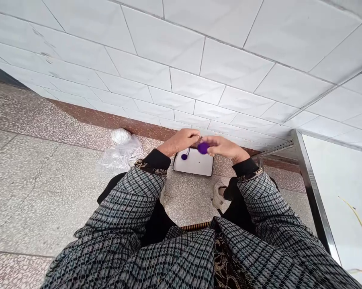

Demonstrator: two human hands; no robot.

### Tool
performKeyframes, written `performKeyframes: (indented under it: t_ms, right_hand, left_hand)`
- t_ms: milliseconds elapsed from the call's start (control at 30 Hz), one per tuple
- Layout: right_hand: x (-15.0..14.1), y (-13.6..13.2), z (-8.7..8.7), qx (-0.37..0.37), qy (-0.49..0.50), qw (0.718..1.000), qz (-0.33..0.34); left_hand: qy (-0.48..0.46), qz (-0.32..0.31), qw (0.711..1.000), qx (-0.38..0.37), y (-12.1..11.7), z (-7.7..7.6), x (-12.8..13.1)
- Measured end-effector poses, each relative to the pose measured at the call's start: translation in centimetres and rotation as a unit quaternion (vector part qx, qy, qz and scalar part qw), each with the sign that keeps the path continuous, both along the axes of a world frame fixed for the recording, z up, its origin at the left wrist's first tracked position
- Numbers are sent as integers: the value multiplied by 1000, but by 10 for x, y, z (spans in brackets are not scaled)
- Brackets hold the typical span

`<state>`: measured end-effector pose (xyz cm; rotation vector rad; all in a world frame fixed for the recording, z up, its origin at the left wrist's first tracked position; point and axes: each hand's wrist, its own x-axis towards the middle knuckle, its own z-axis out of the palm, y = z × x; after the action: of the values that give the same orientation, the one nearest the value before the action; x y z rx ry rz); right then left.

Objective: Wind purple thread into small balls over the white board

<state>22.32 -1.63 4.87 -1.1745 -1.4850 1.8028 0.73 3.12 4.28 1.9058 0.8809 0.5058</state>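
Note:
My left hand (183, 140) is raised in front of me, its thumb and fingers pinched together on a thin dark strand. From that strand hangs a small dark purple ball (184, 157), just below the fingers. My right hand (224, 147) is close by on the right, slightly blurred. Its thumb and fingers are around a larger, fuzzy-looking purple round piece (203, 148). Whether the strand joins the two purple pieces is hidden by the fingers. Underneath both hands, a shallow box with a white surface and dark edges (195, 166) lies on the floor.
A white ball of yarn (121, 136) and a clear plastic bag (120, 156) lie on the floor at the left, near the tiled wall (183, 52). At the right stands a white-topped table (340, 172) with a metal edge and yellow strands on it.

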Motion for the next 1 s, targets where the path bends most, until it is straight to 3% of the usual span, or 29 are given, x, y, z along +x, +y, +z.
performKeyframes:
  t_ms: [67,133,200,300,400,500,600,667,767,867,933,1000]
  right_hand:
    - [2,-2,9,4,118,989,-86]
    - [2,0,13,7,177,966,-189]
    - [-2,4,11,-5,170,951,-258]
    - [-13,7,2,-8,54,950,-307]
    - [-16,6,-3,13,-129,965,-229]
    - [-8,3,0,26,-259,965,-27]
    - [5,0,7,4,-195,969,152]
    - [14,-2,11,-13,-88,975,206]
    - [24,-5,12,-13,50,978,202]
    - [32,-9,10,4,191,971,142]
    - [35,-10,10,18,275,956,95]
    - [38,-8,10,35,332,941,64]
  left_hand:
    - [11,13,1000,-3,1,-1,-2]
    - [5,-34,999,-7,-4,0,-1]
    - [-9,-111,994,-4,-12,1,1]
    - [-14,-179,984,2,-21,3,3]
    - [-18,-169,985,-2,-21,5,1]
    - [-26,-150,988,-18,-16,5,-3]
    - [-33,-126,991,-28,-13,6,-7]
    - [-45,-106,993,-38,-12,8,-10]
    - [-74,-101,990,-71,-10,11,-17]
    - [-115,-91,982,-117,-8,8,-22]
    - [-148,-54,975,-155,-4,2,-23]
    - [-119,-9,978,-171,1,-6,-21]
